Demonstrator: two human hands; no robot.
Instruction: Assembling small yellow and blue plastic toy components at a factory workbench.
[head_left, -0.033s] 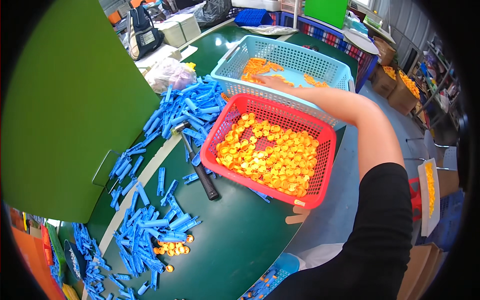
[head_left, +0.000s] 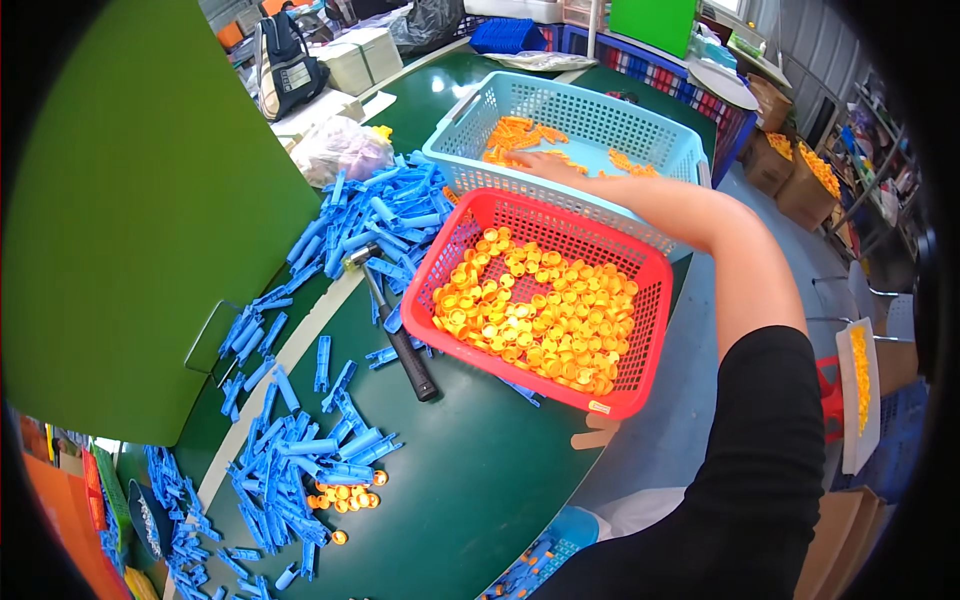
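Hands: which show, and where?

The right hand point(head_left: 552, 168) is inside the light blue basket point(head_left: 610, 110) at one o'clock, its arm coming in from four o'clock in a black sleeve point(head_left: 750, 440); the left hand is out of view, so I cannot tell how its grip stands

And the right grip, is it closed on anything?

I cannot tell; the fingers point(head_left: 519, 157) are down among small orange pieces point(head_left: 515, 132), and their tips are hard to make out

How do those pieces lie?

In loose patches on the basket's floor, one on its nine o'clock side, another toward its four o'clock

What stands next to that basket?

A red basket point(head_left: 500, 366), just off its six o'clock side, with yellow-orange round caps point(head_left: 575, 340) spread inside

And the rest of the green counter point(head_left: 460, 450)?

A hammer point(head_left: 410, 362) lies near the red basket's eight o'clock side, head toward eleven; long blue pieces point(head_left: 385, 210) are heaped at ten o'clock, and a second blue heap point(head_left: 300, 460) lies between seven and eight, a few loose caps point(head_left: 345, 497) beside it at its four o'clock
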